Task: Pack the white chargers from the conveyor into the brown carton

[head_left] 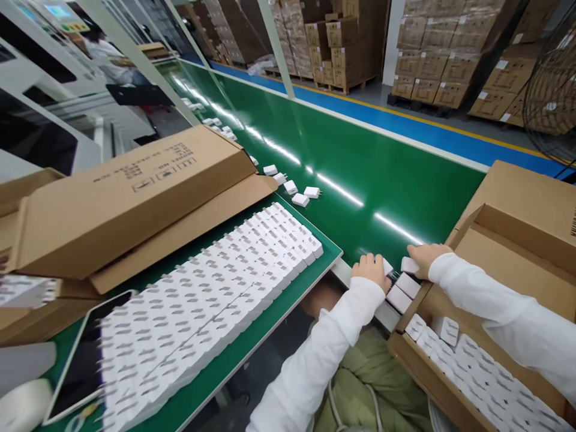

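At the near edge of the green conveyor belt [360, 150], my left hand [371, 270] has its fingers wrapped round a white charger [387, 266]. To its right, my right hand [425, 258] grips another white charger [409, 266] by its side. Between and just below the hands, white charger blocks [399, 298] lie side by side at the belt's edge. Below my right forearm, an open cardboard box [454, 384] holds rows of white chargers with prongs up; one charger [446, 330] sits tilted at the end of the rows.
On the green side table [333, 255] stands a large block of white chargers [202, 312], prongs up. Behind it lies a cardboard box [135, 198]. Loose chargers [300, 200] lie on the belt. A fan [553, 84] is at the upper right, and a person [105, 54] at the upper left.
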Tool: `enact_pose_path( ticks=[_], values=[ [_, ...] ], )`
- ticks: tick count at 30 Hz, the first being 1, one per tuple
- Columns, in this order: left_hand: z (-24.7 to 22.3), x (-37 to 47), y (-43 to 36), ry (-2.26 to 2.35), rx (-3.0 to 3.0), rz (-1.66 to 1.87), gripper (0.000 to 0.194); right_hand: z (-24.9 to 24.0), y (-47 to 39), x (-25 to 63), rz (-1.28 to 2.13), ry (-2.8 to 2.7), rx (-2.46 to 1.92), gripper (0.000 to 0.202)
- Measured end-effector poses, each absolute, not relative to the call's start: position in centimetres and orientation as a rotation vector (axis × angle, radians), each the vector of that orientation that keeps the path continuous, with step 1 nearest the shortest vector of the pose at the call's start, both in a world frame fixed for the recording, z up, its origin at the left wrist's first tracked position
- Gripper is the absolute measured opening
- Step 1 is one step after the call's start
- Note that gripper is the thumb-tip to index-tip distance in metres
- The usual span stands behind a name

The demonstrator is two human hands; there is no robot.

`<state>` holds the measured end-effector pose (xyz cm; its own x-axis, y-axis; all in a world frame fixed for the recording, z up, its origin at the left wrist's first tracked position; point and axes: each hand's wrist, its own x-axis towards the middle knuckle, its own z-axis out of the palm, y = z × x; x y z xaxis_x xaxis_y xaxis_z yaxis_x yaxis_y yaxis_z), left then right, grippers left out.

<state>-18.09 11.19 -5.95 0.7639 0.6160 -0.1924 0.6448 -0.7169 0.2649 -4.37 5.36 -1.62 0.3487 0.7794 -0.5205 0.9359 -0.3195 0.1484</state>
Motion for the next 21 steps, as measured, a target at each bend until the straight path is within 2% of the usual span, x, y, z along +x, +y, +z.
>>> enact_pose_path(
  ticks=[4, 7, 9, 13, 21],
  values=[
    [-4.9, -18.6, 11.7, 1.031, 2.614, 0.026, 0.032, 0.8, 4.1, -3.7, -0.272, 1.474, 2.317, 0.027],
    [-4.2, -20.8, 11.3, 0.800, 2.332, 0.427, 0.037, 2.5, 1.9, -3.9, -0.231, 1.689, 2.508, 0.029],
    [-3.9, -22.6, 10.3, 0.560, 2.049, 0.680, 0.037, 2.7, 0.0, -4.9, -0.398, 2.064, 2.624, 0.028],
    [-3.2, -25.2, 7.6, 0.194, 1.799, 0.846, 0.034, 1.6, -3.5, -8.3, -0.861, 2.503, 2.672, 0.032],
    [-2.2, -26.1, 6.1, 0.082, 1.792, 0.861, 0.041, 1.0, -5.6, -10.7, -1.034, 2.653, 2.758, 0.037]
  ],
)
